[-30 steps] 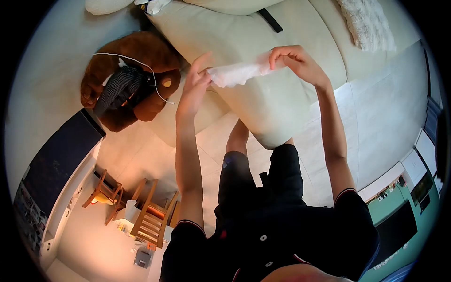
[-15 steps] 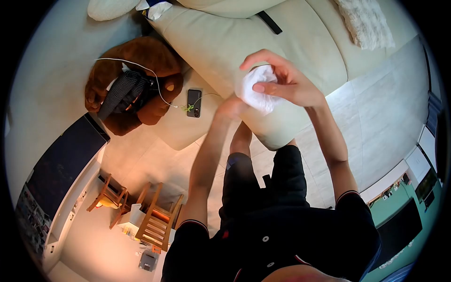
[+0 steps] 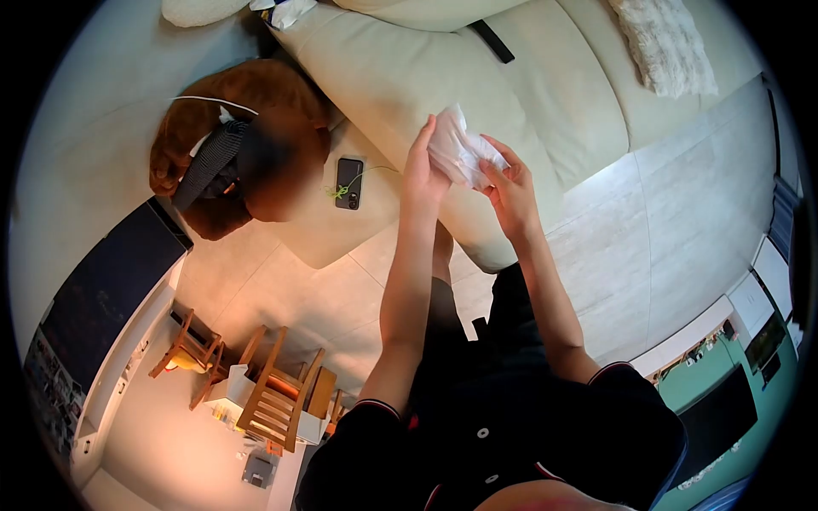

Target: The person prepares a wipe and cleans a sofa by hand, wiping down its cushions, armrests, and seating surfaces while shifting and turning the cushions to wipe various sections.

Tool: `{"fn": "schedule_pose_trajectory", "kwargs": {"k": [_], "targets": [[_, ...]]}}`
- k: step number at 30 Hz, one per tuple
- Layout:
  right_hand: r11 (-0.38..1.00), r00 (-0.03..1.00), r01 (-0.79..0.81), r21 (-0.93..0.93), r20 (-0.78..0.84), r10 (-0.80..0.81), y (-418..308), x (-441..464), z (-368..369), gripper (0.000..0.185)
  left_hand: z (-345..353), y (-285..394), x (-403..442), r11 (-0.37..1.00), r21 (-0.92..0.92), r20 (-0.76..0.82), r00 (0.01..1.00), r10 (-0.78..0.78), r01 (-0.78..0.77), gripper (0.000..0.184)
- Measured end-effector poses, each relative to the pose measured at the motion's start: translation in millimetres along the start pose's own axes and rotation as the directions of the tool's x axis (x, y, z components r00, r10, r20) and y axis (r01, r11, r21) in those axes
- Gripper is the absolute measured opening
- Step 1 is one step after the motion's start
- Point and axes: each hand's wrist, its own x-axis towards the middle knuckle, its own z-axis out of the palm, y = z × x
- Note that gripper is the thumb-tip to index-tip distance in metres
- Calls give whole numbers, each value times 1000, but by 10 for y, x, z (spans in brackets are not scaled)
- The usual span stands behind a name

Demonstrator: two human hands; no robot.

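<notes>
A crumpled white tissue (image 3: pixel 460 146), thin and creased, is held between my two hands above the cream sofa (image 3: pixel 409 77). My left hand (image 3: pixel 423 166) closes on its left side, the thumb and fingers partly hidden behind it. On its lower right edge, my right hand (image 3: pixel 513 189) pinches the tissue between thumb and fingers. The tissue stands partly spread, with one corner pointing up. Both forearms reach forward over my dark-clothed legs.
A black phone (image 3: pixel 348 182) with a green cord lies on the sofa's left part. Beside it sits a brown plush seat (image 3: pixel 213 217) with dark striped cloth and a white cable; part is blurred. A black strip (image 3: pixel 492 41) and fluffy white cushion (image 3: pixel 665 47) rest on the sofa. Wooden chairs (image 3: pixel 277 400) stand lower left.
My right hand has come down and turned, from cupping the bunched tissue to pinching its edge. My left hand has risen beside it. The tissue is more spread out.
</notes>
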Motion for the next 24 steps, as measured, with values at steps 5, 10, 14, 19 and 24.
{"fn": "schedule_pose_trajectory", "kwargs": {"k": [5,10,14,19,24], "targets": [[998,993,62,24,-98,-59,31,44,-123,44,-569,212,557,935,-86,63,935,350,-344,41],[997,976,11,-82,-215,-29,383,-14,-757,46,150,1677,555,88,842,68,266,962,-532,42],[985,929,-117,-127,-365,63,639,-364,-1010,44,-132,1808,1347,-654,738,671,283,685,-168,43],[982,917,-127,-138,-394,63,872,-428,-1287,36,-797,561,1300,-810,474,835,469,288,-346,56],[706,825,131,-696,-319,-466,1004,-68,-1442,35,-1120,-890,81,-581,655,710,657,254,-483,46]]}}
